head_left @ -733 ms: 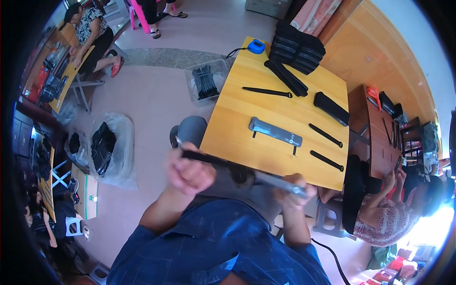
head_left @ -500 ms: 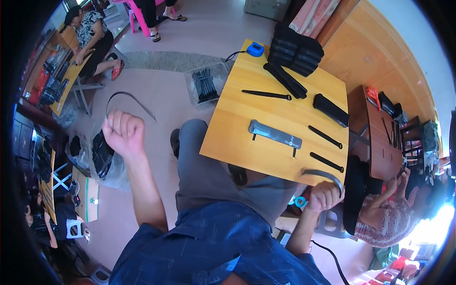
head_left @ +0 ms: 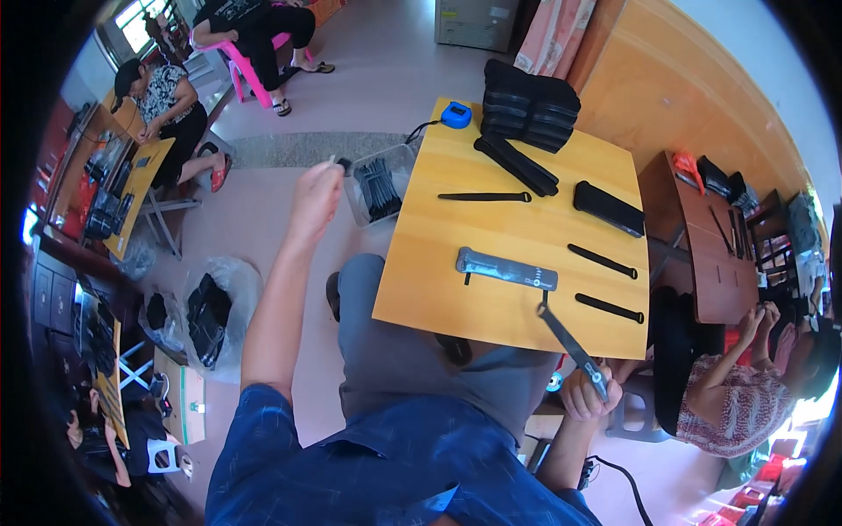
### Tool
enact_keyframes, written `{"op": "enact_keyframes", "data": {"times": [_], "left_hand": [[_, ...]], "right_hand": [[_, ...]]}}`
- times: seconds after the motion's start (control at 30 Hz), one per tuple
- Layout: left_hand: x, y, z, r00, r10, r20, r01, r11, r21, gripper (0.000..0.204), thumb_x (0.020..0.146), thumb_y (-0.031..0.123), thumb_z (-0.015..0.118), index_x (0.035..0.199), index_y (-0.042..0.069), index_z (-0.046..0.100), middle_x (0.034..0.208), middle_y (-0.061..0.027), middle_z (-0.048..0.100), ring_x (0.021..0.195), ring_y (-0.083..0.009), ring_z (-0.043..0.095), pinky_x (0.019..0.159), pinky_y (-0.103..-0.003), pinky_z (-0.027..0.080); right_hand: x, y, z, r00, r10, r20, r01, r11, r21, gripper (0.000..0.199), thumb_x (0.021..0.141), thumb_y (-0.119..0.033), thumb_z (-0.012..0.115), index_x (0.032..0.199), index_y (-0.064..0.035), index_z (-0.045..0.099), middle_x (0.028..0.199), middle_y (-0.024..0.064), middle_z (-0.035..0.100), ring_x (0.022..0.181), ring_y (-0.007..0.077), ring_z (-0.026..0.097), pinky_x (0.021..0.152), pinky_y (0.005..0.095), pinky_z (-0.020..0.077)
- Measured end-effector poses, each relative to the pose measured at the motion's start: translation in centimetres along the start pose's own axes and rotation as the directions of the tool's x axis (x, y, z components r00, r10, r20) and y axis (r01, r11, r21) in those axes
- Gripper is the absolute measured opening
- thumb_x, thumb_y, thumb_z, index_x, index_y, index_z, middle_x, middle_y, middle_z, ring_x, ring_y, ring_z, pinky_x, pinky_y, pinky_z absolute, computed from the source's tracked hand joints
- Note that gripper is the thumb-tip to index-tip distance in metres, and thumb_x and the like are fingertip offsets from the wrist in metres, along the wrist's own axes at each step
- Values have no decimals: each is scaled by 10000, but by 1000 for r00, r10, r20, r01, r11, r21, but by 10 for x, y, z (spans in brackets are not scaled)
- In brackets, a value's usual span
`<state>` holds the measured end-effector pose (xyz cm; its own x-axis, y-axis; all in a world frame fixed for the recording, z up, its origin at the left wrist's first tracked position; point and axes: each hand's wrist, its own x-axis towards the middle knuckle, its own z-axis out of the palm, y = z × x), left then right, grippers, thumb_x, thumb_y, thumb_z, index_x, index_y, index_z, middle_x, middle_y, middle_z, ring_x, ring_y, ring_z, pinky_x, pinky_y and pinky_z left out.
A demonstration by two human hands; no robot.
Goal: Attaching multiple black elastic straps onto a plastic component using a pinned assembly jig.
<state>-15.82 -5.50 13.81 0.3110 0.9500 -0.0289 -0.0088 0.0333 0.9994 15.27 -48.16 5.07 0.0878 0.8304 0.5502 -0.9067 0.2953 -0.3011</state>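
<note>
My left hand [head_left: 317, 200] is raised left of the table, fingers closed, with the dark end of a strap [head_left: 344, 164] showing beyond them; the rest of that strap is hidden. Near the table's front right edge, my right hand [head_left: 589, 394] grips a black strap [head_left: 570, 344], which slants up and left over the edge. A flat grey printed strip [head_left: 506, 268] lies on the yellow table [head_left: 408, 294], short black tabs sticking out below it. Around it lie a black looped strap [head_left: 484, 196] and two more at right, one being the lower strap [head_left: 610, 308].
Black padded pieces [head_left: 610, 209] and a stacked black bundle [head_left: 531, 105] occupy the table's far side, beside a blue tape measure [head_left: 456, 115]. A clear bin of straps [head_left: 379, 188] stands left of the table. Plastic bags [head_left: 210, 320] lie on the floor. Other people sit at nearby tables.
My left hand has moved right and upward, turning so its strap mostly disappears from sight. My right hand has lowered slightly, and its strap now stretches out toward the printed strip.
</note>
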Motion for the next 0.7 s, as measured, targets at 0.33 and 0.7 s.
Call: {"op": "enact_keyframes", "data": {"times": [0.33,0.7], "left_hand": [[120,-34,115,953,-158,260,-170,431,886,388,839,312,632,911,-57,728,936,-229,742,837,-383,707,772,-467,539],[154,-67,211,890,-282,358,-249,355,901,457,833,364,668,969,-64,753,1011,-275,752,897,-416,724,813,-465,561]], "right_hand": [[-16,0,0,989,-88,-117,85,996,-35,342,1106,-267,489,1130,48,621,601,-1,579,463,125,563,435,271,469],[-16,10,4,984,-47,-172,42,999,-33,358,1103,-264,482,1202,46,630,570,-14,533,414,113,495,402,268,436]]}}
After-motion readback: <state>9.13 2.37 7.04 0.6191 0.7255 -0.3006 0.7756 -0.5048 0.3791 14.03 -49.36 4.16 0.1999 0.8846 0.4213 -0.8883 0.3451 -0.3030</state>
